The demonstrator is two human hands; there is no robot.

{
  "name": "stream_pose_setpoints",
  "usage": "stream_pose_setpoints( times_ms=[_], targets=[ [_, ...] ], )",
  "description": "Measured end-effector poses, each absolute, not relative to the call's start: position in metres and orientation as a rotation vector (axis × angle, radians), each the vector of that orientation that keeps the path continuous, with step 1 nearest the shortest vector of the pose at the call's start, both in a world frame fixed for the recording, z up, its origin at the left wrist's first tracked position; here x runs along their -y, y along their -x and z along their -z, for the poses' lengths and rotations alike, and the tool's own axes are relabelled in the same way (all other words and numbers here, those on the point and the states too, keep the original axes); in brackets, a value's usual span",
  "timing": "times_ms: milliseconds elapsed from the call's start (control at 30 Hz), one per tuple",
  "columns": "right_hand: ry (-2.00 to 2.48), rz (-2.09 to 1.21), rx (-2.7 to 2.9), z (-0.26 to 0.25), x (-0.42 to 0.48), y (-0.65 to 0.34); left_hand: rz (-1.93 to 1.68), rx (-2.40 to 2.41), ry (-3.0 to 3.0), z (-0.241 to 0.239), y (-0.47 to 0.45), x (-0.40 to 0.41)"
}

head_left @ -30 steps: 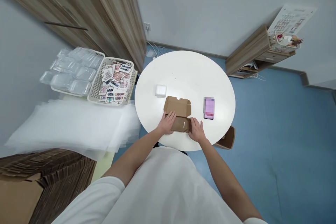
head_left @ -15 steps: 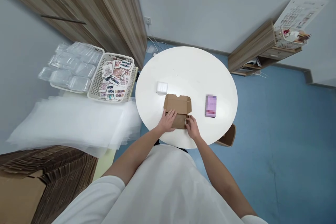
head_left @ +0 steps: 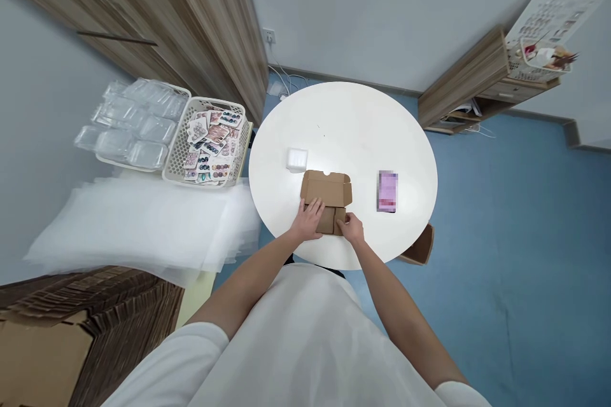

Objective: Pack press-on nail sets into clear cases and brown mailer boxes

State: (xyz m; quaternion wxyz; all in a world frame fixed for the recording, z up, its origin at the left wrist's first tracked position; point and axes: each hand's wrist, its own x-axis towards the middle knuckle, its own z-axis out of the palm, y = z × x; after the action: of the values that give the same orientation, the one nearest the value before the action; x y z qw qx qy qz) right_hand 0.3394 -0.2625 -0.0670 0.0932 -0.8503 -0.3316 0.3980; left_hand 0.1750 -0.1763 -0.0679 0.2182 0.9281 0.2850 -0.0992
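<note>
A small brown cardboard box point(head_left: 326, 191) lies near the front edge of the round white table point(head_left: 367, 127), its lid spread away from me. My left hand point(head_left: 307, 220) rests flat on the left end of the box's lower half, fingers stretched out. At the right end, the fingers of my right hand point(head_left: 352, 227) are closed on a side flap point(head_left: 339, 216), which lies folded inward over the base. Just behind the box's left corner sits a small white, translucent packet point(head_left: 296, 159). A pixelated pink-purple item point(head_left: 387, 191) lies farther right.
Left of the table are a white basket point(head_left: 174, 164) of printed cards and another with clear plastic packs point(head_left: 119, 116). Nearer are translucent sheets point(head_left: 143, 226) and stacked flat cardboard point(head_left: 128, 324). An open brown carton point(head_left: 422, 247) stands on the floor at right.
My right hand has brought the box's right flap inward over the base, where it now shows. My left hand keeps its place on the box. The view has shifted slightly.
</note>
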Motion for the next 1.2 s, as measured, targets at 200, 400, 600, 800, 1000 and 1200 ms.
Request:
stream_pose_setpoints(
  times_ms=[200,400,600,800,1000,1200],
  targets=[
    [2.758,-1.125,1.099,0.066,0.254,-0.339,0.263,-0.770,-2.560,0.071,-0.175,0.177],
    [2.821,-1.102,1.165,0.067,0.251,-0.339,0.275,-0.726,-2.549,0.070,-0.177,0.174],
    [2.828,-1.083,1.121,0.068,0.251,-0.342,0.120,-0.743,-2.541,0.059,-0.161,0.177],
    [2.781,-1.090,1.060,0.064,0.258,-0.342,-0.154,-1.375,-2.077,0.064,-0.138,0.185],
    [2.644,-1.039,0.921,0.058,0.273,-0.339,-0.074,-1.320,-1.775,0.073,-0.147,0.189],
    [2.565,-1.008,0.815,0.053,0.282,-0.347,-0.027,-1.103,-1.824,0.074,-0.169,0.183]
  ],
)
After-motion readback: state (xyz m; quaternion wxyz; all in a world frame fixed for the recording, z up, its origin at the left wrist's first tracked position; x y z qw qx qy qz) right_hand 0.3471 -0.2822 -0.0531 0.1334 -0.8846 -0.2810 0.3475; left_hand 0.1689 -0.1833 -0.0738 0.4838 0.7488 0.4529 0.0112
